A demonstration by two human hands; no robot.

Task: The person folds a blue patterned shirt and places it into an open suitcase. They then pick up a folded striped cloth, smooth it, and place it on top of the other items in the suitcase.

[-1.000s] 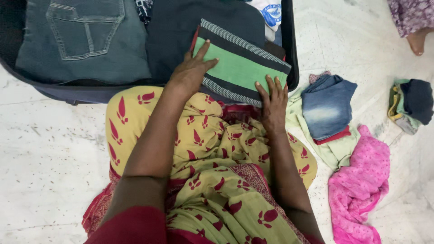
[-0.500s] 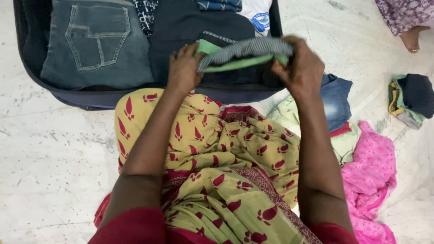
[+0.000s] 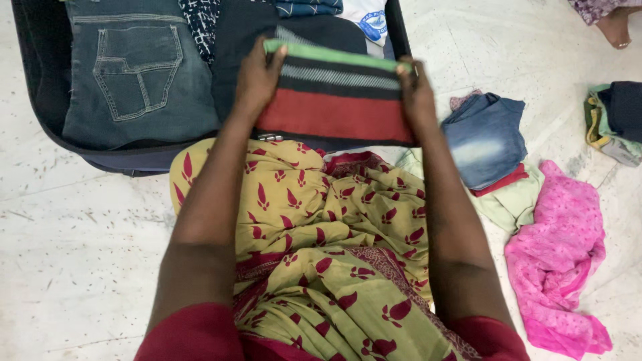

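My left hand (image 3: 257,77) and my right hand (image 3: 416,90) grip the two upper corners of a folded striped cloth (image 3: 338,100) with green, black, grey and red bands. I hold it spread flat over the open dark suitcase (image 3: 47,100), at its right side. Folded blue jeans (image 3: 134,73) lie in the suitcase to the left of the cloth. A dark folded garment (image 3: 247,27) lies under and behind the cloth. My lap is covered by a yellow fabric with red leaf prints (image 3: 301,220).
On the pale stone floor to the right lie a folded denim piece (image 3: 487,137) on light green cloth (image 3: 511,204), a crumpled pink garment (image 3: 558,261), and a small stack of dark and green clothes (image 3: 618,117). Another person's foot (image 3: 612,27) is at the top right.
The striped cloth lay flat under my hands, then I lifted and folded it. Now it shows its red band and I hold it by the top corners over the suitcase.
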